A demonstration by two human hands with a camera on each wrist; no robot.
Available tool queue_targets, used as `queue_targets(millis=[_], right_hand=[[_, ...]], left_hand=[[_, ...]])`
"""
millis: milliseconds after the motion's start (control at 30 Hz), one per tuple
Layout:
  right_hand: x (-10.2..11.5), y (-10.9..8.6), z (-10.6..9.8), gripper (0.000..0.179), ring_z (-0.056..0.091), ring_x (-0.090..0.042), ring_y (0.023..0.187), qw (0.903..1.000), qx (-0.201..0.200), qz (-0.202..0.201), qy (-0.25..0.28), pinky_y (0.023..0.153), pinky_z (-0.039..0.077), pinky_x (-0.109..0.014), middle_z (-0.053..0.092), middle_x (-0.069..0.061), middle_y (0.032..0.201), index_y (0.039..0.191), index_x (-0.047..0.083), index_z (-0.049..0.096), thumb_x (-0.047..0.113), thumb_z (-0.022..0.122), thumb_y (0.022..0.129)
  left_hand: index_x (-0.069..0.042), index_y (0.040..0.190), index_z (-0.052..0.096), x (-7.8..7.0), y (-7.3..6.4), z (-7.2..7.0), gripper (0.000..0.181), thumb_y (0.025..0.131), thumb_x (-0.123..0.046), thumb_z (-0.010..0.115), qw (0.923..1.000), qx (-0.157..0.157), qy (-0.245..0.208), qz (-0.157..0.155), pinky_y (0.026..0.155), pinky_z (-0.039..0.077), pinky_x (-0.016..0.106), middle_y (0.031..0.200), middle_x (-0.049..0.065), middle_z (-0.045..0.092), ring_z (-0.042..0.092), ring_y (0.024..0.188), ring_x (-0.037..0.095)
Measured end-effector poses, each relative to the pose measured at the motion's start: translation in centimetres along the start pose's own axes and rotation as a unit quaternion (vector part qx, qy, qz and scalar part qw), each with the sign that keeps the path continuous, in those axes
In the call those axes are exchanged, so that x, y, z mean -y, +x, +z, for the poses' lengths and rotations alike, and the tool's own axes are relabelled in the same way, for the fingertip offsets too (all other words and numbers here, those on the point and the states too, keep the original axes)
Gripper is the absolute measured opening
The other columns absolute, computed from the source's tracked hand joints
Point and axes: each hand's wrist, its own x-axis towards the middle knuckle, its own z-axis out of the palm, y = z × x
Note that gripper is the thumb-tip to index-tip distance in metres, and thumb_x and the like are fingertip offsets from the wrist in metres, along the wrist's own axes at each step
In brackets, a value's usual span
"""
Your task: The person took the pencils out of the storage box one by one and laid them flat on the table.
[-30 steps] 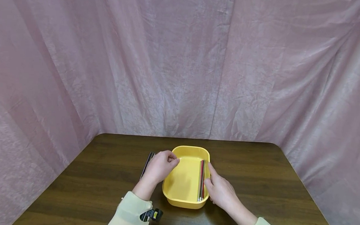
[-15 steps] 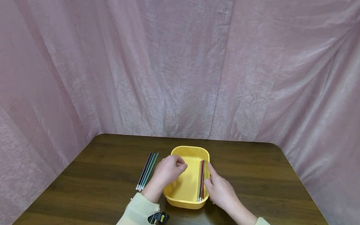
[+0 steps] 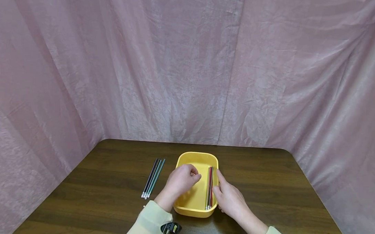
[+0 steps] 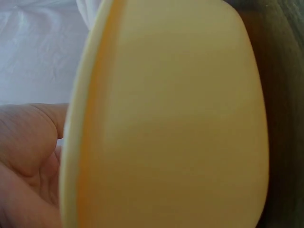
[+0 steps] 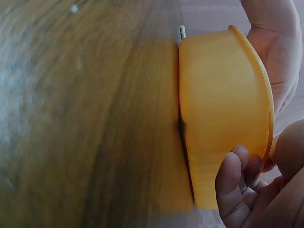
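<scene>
A yellow tray (image 3: pixel 197 154) stands on the dark wooden table (image 3: pixel 266 181). Several pencils (image 3: pixel 210 186) lie inside it along its right wall. My left hand (image 3: pixel 191 174) hovers over the tray's left half with its fingers curled; no pencil shows in it, and its underside is hidden. My right hand (image 3: pixel 218 187) holds the tray's right rim. The right wrist view shows its fingers (image 5: pixel 232 190) curled against the tray's outer wall (image 5: pixel 218 118). The left wrist view is filled by the tray's wall (image 4: pixel 180 118), with my palm (image 4: pixel 23 156) beside it.
A bundle of several dark and teal pencils (image 3: pixel 153 178) lies on the table left of the tray. Pink cloth (image 3: pixel 189 69) hangs close behind and on both sides of the table. A small black and yellow device (image 3: pixel 170 228) sits at my left sleeve.
My left hand has moved right from the pencil bundle on the table to above the tray, uncovering the bundle. The right hand and the tray have stayed where they were.
</scene>
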Motion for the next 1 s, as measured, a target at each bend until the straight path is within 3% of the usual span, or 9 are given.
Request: queue_targets(millis=[133,267,600,1000], right_hand=[[0.0,0.0,0.0,0.071,0.058,-0.017,0.047,1.0,0.001,0.003,-0.001,0.053,0.048,-0.037,0.058,0.004,0.07,0.172,0.007,0.033,0.012,0.055,0.105],[-0.1,0.0,0.0,0.071,0.058,-0.017,0.046,1.0,0.0,0.005,-0.005,0.055,0.048,-0.037,0.058,0.005,0.069,0.173,0.008,0.033,0.013,0.054,0.105],[-0.1,0.1,0.0,0.071,0.058,-0.016,0.046,1.0,-0.001,0.002,-0.008,0.055,0.047,-0.037,0.058,0.006,0.068,0.173,0.008,0.033,0.012,0.053,0.105],[-0.1,0.1,0.0,0.071,0.058,-0.016,0.046,1.0,0.0,-0.001,-0.008,0.054,0.047,-0.036,0.057,0.005,0.069,0.172,0.007,0.034,0.012,0.053,0.104]], left_hand=[[-0.015,0.094,0.077,2.5,1.4,2.6,0.019,0.101,-0.033,0.076,0.9999,0.003,0.014,0.002,0.065,0.05,0.04,0.082,-0.004,0.068,0.058,0.064,0.014],[-0.017,0.091,0.077,3.2,1.6,3.7,0.021,0.101,-0.035,0.076,0.9998,0.004,0.016,0.007,0.06,0.048,0.038,0.079,-0.006,0.066,0.055,0.063,0.013],[-0.021,0.082,0.074,2.2,1.6,4.6,0.021,0.097,-0.033,0.079,0.9989,0.028,0.032,-0.016,0.057,0.047,0.034,0.076,-0.008,0.064,0.053,0.062,0.013],[-0.033,0.073,0.069,3.2,2.2,7.2,0.025,0.091,-0.043,0.083,0.9967,0.024,0.075,-0.019,0.057,0.045,0.032,0.074,-0.019,0.061,0.053,0.06,0.007]])
